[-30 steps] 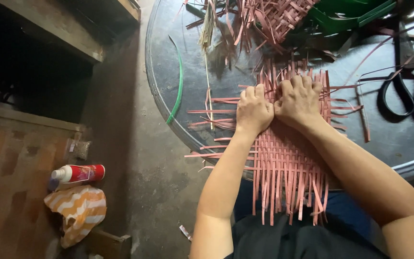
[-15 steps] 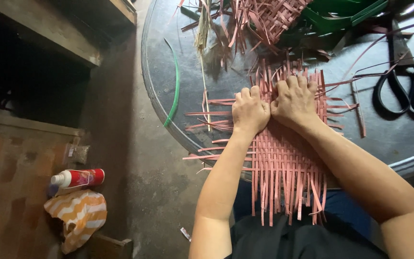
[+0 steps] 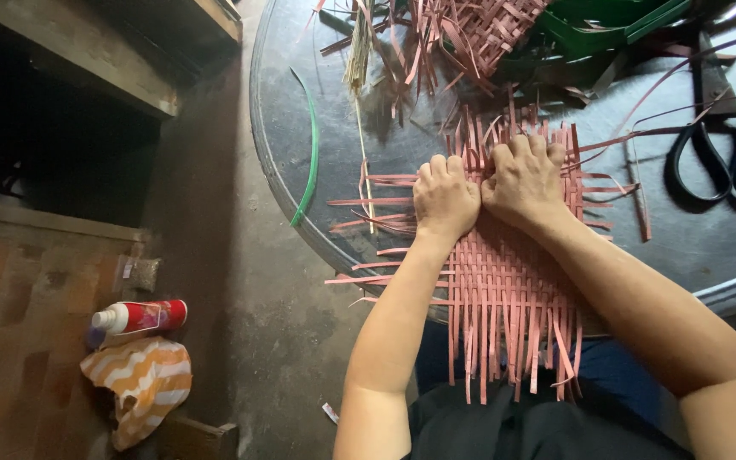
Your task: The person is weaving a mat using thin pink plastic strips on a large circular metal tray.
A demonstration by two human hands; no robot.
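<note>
Both hands had crept slightly further up the woven pink strip mat.
Fingers curled and close together, left hand and right hand pressed side by side on the mat, which lay across the round table's near edge; black scissors sat well right.

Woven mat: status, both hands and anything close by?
Left hand and right hand side by side, palms down on the pink woven mat. Mat flat on round table, near strips overhanging the edge. Black scissors lie right, apart from the hands.
</note>
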